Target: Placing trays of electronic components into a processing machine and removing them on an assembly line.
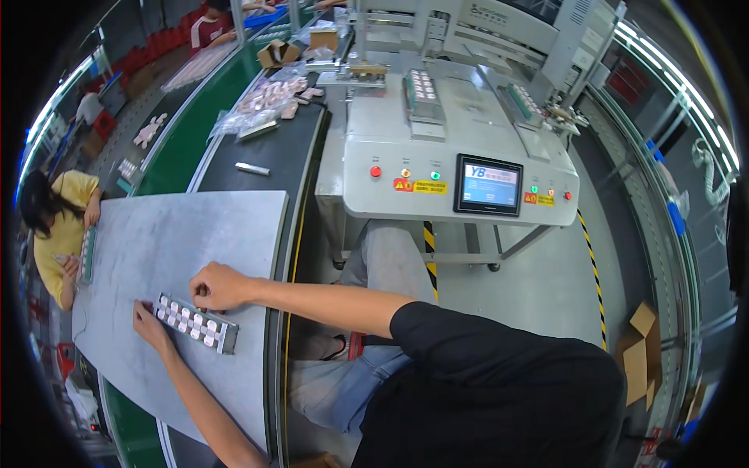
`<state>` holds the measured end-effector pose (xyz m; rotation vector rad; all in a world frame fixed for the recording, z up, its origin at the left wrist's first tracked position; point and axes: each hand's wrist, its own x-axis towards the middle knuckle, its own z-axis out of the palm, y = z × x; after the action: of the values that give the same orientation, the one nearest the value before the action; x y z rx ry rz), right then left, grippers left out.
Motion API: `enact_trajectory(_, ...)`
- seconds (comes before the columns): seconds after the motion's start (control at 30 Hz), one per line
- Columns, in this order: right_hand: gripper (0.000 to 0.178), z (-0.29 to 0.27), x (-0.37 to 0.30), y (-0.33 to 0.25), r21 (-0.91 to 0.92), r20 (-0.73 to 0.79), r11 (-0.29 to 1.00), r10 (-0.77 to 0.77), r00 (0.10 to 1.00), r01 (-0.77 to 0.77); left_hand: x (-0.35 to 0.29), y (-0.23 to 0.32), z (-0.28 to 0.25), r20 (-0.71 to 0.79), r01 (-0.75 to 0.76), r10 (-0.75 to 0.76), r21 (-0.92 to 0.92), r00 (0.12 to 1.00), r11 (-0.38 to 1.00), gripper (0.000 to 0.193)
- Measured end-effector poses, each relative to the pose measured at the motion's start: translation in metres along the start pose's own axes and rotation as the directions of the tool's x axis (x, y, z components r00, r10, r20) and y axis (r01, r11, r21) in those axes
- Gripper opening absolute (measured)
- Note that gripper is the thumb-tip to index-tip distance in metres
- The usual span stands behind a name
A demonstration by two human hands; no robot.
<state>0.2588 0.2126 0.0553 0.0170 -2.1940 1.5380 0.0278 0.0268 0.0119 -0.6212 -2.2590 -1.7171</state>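
Note:
A long metal fixture block (228,340) lies slantwise on the grey tabletop (234,226), with two rows of round, pale pinkish-white pieces (197,321) set along its top. My left hand (152,326) is at the block's left end, thumb and fingers closed around its tip. Over the block's far side, my right hand (222,287) is bent with its fingers curled together in a pinch. Whatever its fingertips hold is hidden beneath the hand.
Across the table at left, a person in yellow (66,226) handles a green-edged fixture (88,253). A dark conveyor (289,156) carries bagged pink pieces (273,97) and a small metal bar (253,168). A white machine (390,168) with a screen (488,185) stands ahead.

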Motion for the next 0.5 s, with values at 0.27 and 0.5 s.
enact_trajectory(0.27, 0.012, 0.008, -0.002, 0.004, -0.179, -0.032, 0.981, -0.079, 0.996, 0.072, 0.004, -0.009, -0.002, 0.023, 0.032, -0.031, -0.006, 0.999, 0.999, 0.045)
enact_trajectory(0.5, 0.010, 0.008, 0.003, 0.011, -0.204, -0.064, 0.968, -0.161, 0.985, 0.145, 0.008, -0.011, -0.002, 0.006, 0.031, -0.031, 0.062, 0.999, 0.998, 0.046)
